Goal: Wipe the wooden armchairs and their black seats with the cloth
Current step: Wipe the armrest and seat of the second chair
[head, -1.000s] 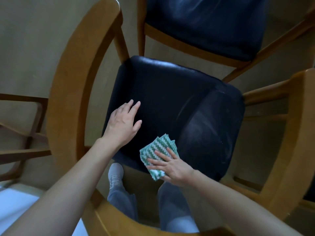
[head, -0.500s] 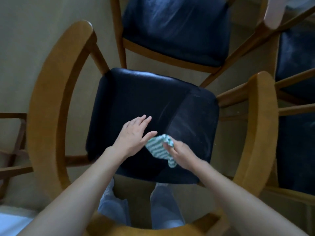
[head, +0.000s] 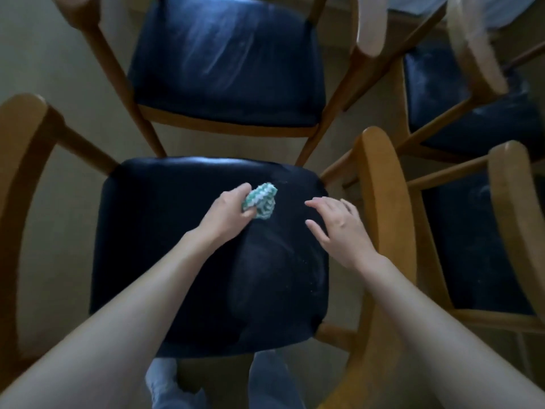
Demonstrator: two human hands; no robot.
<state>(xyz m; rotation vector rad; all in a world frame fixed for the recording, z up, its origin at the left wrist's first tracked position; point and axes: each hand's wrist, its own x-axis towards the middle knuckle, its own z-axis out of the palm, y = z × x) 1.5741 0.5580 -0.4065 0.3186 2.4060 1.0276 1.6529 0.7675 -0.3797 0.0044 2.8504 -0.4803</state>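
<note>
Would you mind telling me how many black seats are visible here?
4: nearest seat, centre; far seat, straight ahead; upper-right seat; right-edge seat. More may lie out of frame.

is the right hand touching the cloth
Apart. The head view shows bare black seat between the right hand and the cloth, which the left hand grips.
</note>
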